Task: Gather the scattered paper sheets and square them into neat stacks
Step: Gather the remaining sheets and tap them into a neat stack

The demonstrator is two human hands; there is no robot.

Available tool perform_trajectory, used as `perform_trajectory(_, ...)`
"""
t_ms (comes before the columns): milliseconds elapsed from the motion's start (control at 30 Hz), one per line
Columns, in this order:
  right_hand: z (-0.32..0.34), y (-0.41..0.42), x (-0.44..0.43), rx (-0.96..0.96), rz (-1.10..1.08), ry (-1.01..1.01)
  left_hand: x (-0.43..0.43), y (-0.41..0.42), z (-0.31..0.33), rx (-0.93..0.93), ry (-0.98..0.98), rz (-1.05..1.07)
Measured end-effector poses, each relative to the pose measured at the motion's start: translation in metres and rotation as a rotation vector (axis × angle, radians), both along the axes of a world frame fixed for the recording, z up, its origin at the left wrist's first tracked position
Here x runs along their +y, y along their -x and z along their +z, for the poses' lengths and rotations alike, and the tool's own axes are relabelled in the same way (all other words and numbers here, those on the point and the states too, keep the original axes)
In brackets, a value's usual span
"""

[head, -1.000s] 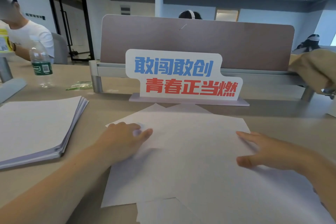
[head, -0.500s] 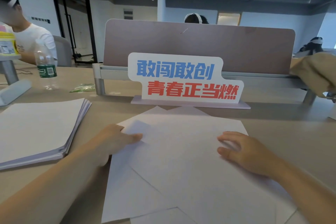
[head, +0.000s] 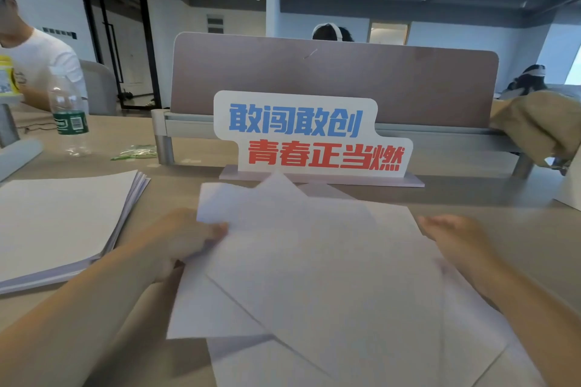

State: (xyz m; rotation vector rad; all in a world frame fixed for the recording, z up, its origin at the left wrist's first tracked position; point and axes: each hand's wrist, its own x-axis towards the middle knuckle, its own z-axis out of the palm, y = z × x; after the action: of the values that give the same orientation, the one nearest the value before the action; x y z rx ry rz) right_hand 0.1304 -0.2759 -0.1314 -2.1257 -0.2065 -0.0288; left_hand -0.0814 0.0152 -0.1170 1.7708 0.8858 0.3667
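Head camera: loose sheets [head: 314, 276] of white paper lie fanned and overlapping on the middle of the table [head: 518, 229], directly in front of the person, with their corners pointing different ways. The left hand [head: 185, 239] is at the left edge of the pile and pinches the upper sheets there. Its thumb lies on top of the paper, its other fingers are out of sight beneath, and that edge is raised a little off the table. The right hand [head: 456, 239] is at the right edge of the pile, with fingers straight and close together, pointing away from the person. It is blurred, so I cannot tell whether it presses the paper or only touches its edge.

To the left, a strip of bare table separates the pile from a thick stack [head: 63, 220] of white paper, whose right edge is slightly stepped. Just behind the loose sheets stands a sign [head: 311, 138] with blue and red characters, and one far corner of paper reaches its base. A brown partition [head: 333, 82] rises behind the sign. Further left stand a clear bottle [head: 67, 116] with a green label and a green wrapper [head: 135, 152] near the partition's leg. A tan cloth [head: 540, 126] is heaped at the right. A person in a white shirt [head: 41, 66] sits at the far left.
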Motion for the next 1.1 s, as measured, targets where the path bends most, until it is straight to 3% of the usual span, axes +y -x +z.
perform_trajectory(67, 0.005, -0.002, -0.006, 0.102, -0.075, -0.16, 0.006, -0.002, -0.002, -0.019, -0.095, 0.089)
perform_trajectory(200, 0.022, -0.002, -0.013, 0.488, -0.094, -0.62, 0.012, -0.003, -0.006, 0.068, -0.161, 0.166)
perform_trajectory(267, 0.032, 0.002, -0.019, 0.666, -0.036, -0.662, 0.016, -0.004, -0.009, 0.061, -0.08, 0.143)
perform_trajectory(333, 0.035, 0.007, -0.023, 0.764, 0.058, -0.541, 0.016, -0.003, -0.009, 0.04, 0.012, 0.1)
perform_trajectory(467, 0.03, 0.015, -0.015, 0.681, 0.277, -0.27, 0.015, -0.002, -0.01, 0.017, 0.063, 0.065)
perform_trajectory(667, 0.012, 0.034, 0.007, 0.425, 0.321, -0.055, 0.008, -0.006, -0.014, -0.077, 0.12, 0.039)
perform_trajectory(933, 0.017, 0.001, -0.024, 0.507, 0.265, -0.186, 0.019, 0.0, -0.003, -0.093, 0.122, 0.184)
perform_trajectory(1100, 0.016, -0.016, -0.06, 0.553, 0.355, -0.222, 0.02, 0.004, -0.002, -0.249, 0.085, 0.163)
